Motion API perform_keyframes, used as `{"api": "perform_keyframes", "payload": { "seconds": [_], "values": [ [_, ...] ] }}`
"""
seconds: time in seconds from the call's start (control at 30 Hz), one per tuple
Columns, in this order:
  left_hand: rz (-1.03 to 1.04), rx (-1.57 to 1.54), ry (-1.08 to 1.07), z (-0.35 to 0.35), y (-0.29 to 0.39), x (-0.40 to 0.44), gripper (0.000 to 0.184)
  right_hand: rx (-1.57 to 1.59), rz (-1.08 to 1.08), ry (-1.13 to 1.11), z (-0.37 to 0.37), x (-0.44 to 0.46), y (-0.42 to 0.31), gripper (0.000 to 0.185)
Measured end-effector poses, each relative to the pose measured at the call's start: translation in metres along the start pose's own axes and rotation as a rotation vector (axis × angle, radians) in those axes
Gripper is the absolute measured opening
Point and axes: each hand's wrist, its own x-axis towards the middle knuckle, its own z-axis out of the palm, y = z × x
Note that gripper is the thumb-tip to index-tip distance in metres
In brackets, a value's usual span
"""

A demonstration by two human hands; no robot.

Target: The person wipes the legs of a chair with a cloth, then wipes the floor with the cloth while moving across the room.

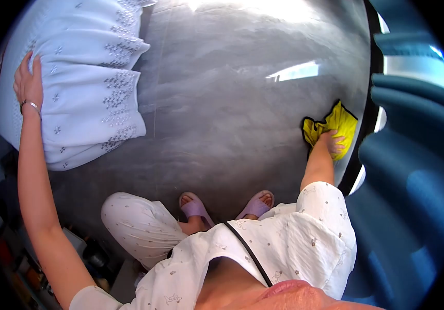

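On the left, my left hand (29, 85) lies on a white cloth (90, 98) with silver-grey embroidered flowers and a wavy hanging edge. Its fingers are stretched out, resting flat on the fabric, and a bracelet circles the wrist. Over on the right, my right hand (331, 143) presses a yellow cleaning cloth (342, 124) with black edging against the grey floor. The fingers curl over the bunched cloth, and part of it spreads beyond them. What lies under the palm is hidden.
Grey, glossy marbled floor (222, 103) stretches between my hands, with bright reflections. A dark strip (371, 88) borders it on the right, beside blue curtains (408, 155). My feet in lilac slippers (196, 207) are below. Assorted dark items (95, 253) stand at lower left.
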Motion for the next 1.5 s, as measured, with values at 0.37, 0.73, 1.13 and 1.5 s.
{"api": "perform_keyframes", "payload": {
  "seconds": [0.37,0.73,1.13,1.5],
  "values": [
    [0.000,0.038,0.005,0.017,-0.018,0.010,0.053,0.036,0.148,-0.043,-0.020,-0.017,0.101,0.066],
    [-0.060,0.027,-0.078,0.011,-0.015,0.011,0.051,-0.055,0.441,0.180,0.010,0.048,0.126,0.067],
    [0.260,0.322,0.117,0.013,-0.028,0.010,0.036,0.257,0.048,0.243,0.024,0.093,-0.082,0.072],
    [0.091,0.080,-0.014,0.014,-0.032,0.015,0.048,-0.025,-1.306,0.095,0.016,-0.149,-0.204,0.059]
  ]
}}
